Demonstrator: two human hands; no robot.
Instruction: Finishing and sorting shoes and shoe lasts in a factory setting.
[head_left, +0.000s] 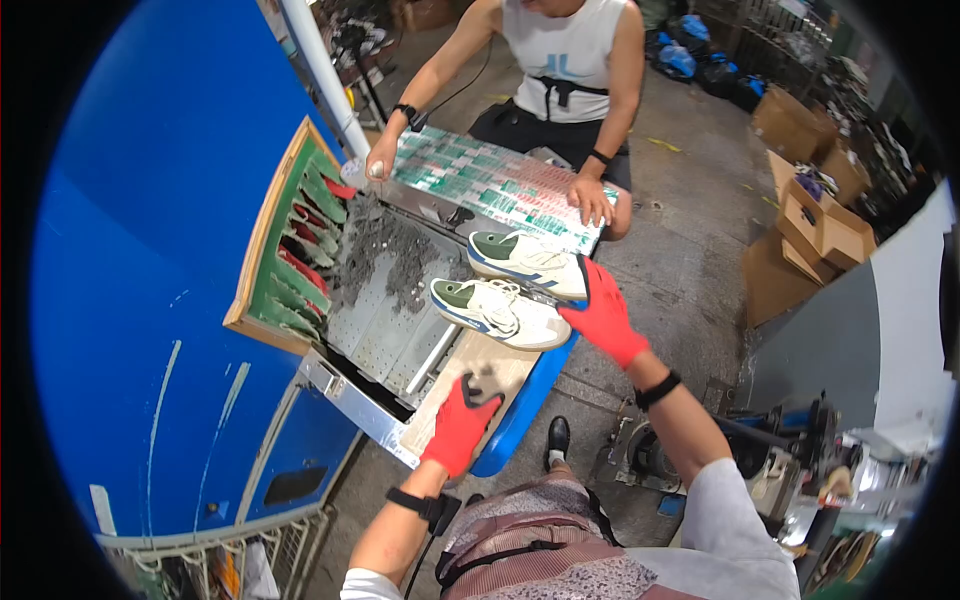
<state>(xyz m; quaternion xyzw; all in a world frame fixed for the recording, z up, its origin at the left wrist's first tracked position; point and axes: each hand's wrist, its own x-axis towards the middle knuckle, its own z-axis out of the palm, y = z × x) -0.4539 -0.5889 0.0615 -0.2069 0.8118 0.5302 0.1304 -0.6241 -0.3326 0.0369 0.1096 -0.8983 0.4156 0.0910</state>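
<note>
Two white lace-up sneakers with blue trim and green insoles lie side by side: the far sneaker (520,262) and the near sneaker (500,315). My right hand (608,315), in a red glove with dark fingertips, grips them at the toe ends, its thumb at the near toe and its fingers by the far one. Below the near sneaker is a pale wooden board (490,372) with a blue edge (530,410). Over the board's near end, my left hand (465,425) in a matching glove holds nothing, thumb and fingers curved apart.
A blue machine (150,250) stands at left; its wood-framed opening has green and red flaps (305,240). Grey dust covers the metal bed (385,290). Across from me, a person (565,60) rests a hand on a patterned board (480,180). Cardboard boxes (810,225) stand at right.
</note>
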